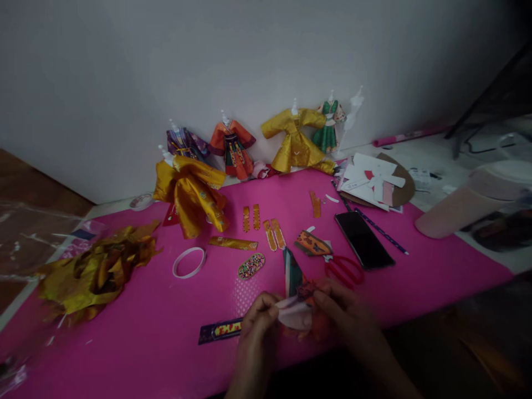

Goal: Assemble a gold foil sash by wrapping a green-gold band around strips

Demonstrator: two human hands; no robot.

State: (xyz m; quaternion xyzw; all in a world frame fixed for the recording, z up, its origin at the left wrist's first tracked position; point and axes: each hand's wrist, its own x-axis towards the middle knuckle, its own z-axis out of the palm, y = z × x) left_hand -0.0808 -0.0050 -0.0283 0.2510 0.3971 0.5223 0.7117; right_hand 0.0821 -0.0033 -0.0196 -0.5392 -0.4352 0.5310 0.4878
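Near the table's front edge, my left hand [260, 327] pinches a pale piece of fabric [295, 315] between thumb and fingers. My right hand [343, 305] is closed on its other side, where purple and orange cloth shows. A dark green and white pointed strip [292, 270] rises just behind the fabric; whether it is joined to it I cannot tell. Red-handled scissors [344, 269] lie beyond my right hand, their blades by a patterned orange piece [312, 243]. A dark patterned strip [220, 331] lies partly under my left hand.
Dolls in robes [233, 147] stand along the wall. Golden fabric scraps [103, 266] are heaped at the left, near a white ring [189, 262]. An oval of beads [251, 266] and small trim strips lie mid-mat. At right are a phone [364, 240], paper pieces [368, 172] and a tumbler [469, 199].
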